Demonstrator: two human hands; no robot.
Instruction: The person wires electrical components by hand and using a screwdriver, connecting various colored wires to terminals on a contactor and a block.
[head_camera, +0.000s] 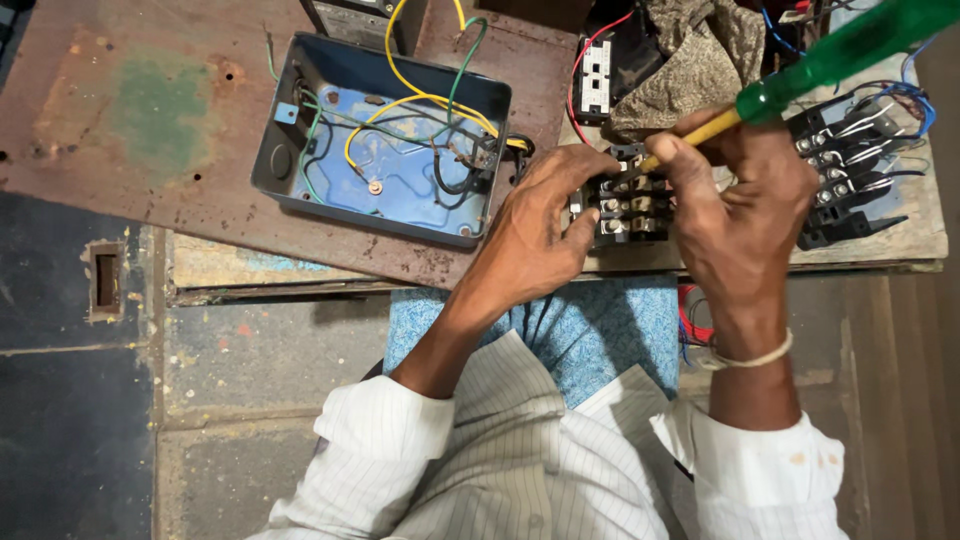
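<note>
Sleeves white, nearest | my left hand (535, 225) fingers clamp contactor block (625, 205) on surface (200, 120) | my right hand (735, 205) fingers grip green screwdriver (820, 65), tip on terminal | risk: tip slips if block shifts

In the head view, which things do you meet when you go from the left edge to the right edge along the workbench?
Rusty metal sheet → open blue box with yellow and green wires → left hand → black terminal block → right hand holding the green-handled screwdriver → second black terminal block with wires.
</note>
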